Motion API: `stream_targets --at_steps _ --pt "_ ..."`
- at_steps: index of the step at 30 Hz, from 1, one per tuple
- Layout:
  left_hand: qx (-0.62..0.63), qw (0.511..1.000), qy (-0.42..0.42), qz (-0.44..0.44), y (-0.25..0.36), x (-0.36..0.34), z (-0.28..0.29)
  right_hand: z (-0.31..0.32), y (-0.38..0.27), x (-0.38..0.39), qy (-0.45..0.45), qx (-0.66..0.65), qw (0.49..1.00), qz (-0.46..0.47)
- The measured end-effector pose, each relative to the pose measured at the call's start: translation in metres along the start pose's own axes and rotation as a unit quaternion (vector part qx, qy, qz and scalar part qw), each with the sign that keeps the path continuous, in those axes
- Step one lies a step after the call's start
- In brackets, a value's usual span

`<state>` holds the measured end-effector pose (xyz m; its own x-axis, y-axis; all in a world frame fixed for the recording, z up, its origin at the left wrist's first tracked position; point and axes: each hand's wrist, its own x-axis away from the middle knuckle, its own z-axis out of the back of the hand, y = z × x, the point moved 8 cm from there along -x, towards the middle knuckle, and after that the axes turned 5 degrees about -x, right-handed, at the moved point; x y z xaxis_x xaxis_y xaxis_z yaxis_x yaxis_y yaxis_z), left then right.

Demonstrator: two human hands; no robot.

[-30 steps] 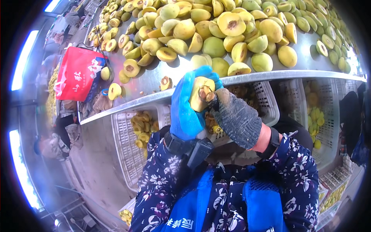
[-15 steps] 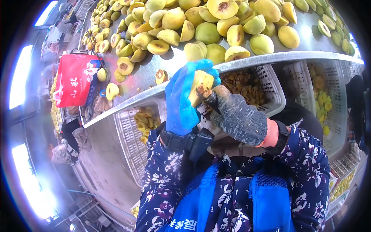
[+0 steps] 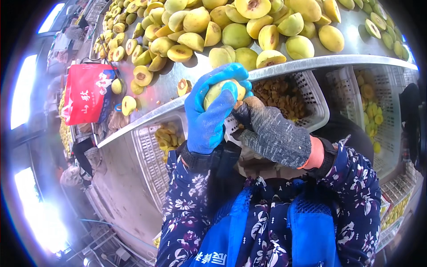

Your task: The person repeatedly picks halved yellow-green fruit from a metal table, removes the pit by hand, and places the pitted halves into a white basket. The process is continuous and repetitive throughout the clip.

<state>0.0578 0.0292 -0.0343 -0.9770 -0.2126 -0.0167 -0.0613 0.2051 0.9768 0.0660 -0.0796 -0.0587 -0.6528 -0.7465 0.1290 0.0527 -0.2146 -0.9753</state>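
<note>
My left hand (image 3: 212, 107), in a blue coated glove, is wrapped round a yellow peach half (image 3: 217, 92) just in front of the table's metal edge. The peach half's rounded skin shows between my thumb and fingers. Close against it is my right hand (image 3: 278, 135), in a grey knitted glove, its fingers curled and closed. Something dark shows at those fingertips, but whether it is a tool or the glove's dark tip I cannot tell. Beyond my hands, many yellow-green peach halves (image 3: 195, 21) are heaped on the metal table (image 3: 178, 73).
Below the table edge, a white crate (image 3: 316, 100) holds brown pits and scraps. Another white crate (image 3: 147, 147) at left contains yellow pieces, and a pale crate (image 3: 388, 133) at right has peach halves. A red bag (image 3: 86, 95) stands at the table's left end.
My left hand has turned the peach half, so its cut side with the brown hollow no longer faces up. The thumb now lies across it. My right hand stays close beside it.
</note>
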Motion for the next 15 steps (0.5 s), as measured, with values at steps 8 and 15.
stream_targets --at_steps 8,15 --pt "-0.044 0.998 -0.048 0.016 -0.002 0.002 -0.001 -0.003 0.003 0.011 -0.068 -0.094 0.991 -0.068" --pt "0.019 0.998 0.058 -0.026 -0.011 0.007 -0.004 0.0 0.01 0.01 -0.068 -0.088 0.988 -0.111"
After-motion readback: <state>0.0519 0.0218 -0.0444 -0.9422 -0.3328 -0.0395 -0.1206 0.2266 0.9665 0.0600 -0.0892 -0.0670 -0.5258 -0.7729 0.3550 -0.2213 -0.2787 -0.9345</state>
